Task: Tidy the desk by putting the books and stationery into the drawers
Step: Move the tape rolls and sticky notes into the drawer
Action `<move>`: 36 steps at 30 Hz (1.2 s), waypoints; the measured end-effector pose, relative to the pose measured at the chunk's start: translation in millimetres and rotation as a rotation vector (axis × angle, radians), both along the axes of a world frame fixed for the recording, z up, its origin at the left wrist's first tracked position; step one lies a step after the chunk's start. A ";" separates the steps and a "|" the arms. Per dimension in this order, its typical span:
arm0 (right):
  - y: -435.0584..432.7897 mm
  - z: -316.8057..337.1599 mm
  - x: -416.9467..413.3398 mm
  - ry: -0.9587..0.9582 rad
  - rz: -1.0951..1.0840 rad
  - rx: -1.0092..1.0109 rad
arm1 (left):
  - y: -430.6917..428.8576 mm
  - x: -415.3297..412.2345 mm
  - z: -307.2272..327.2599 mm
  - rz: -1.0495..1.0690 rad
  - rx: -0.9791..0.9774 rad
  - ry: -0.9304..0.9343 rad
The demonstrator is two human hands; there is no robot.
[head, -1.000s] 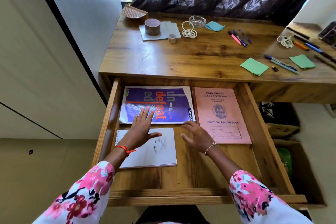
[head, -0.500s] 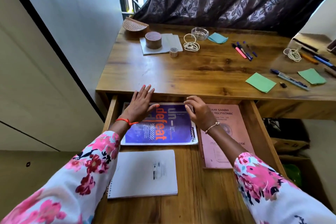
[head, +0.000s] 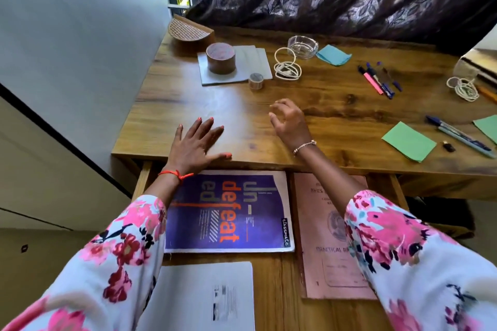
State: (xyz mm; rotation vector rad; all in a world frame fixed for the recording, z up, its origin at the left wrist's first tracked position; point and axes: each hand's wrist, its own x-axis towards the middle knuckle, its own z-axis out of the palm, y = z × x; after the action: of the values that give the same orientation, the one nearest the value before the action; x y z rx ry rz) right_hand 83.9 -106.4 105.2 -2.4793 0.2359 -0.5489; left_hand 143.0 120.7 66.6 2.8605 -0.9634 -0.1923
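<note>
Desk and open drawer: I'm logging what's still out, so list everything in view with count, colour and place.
Desk: one, brown, centre view.
Drawer: one, wood, open under desk front.
Purple notebook: one, drawer back left.
Pink record book: one, drawer right.
White notebook: one, drawer front left.
Green sticky notes: two, desk right.
Blue sticky note: one, desk back.
Glass dish: one, clear, desk back.
Cable coils: two, white, desk back and far right.
Pens: several, pink, blue, desk right.
Round box: one, brown, on grey mat, back left.
Tape roll: one, pale, at mat's edge.
Left hand: one, open, on desk front edge.
Right hand: one, loosely curled, empty, above desk.
</note>
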 end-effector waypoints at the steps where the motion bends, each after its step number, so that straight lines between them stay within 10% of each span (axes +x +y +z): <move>1: -1.9 -0.5 8.7 0.025 -0.010 0.011 | 1.1 -0.6 -2.2 0.002 -0.008 -0.024; 16: -5.4 -11.1 111.3 0.248 -0.127 0.106 | 3.6 2.9 -16.3 -0.007 -0.061 -0.124; 36: 19.4 -6.0 0.6 -0.138 -0.090 -0.103 | 2.5 1.1 -11.9 0.027 -0.094 -0.032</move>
State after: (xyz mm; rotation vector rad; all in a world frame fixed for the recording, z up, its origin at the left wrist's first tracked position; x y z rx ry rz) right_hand 84.6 -87.0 99.2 -2.5254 0.2711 -0.7850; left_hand 144.0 123.2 54.6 2.7974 -0.9129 -0.0965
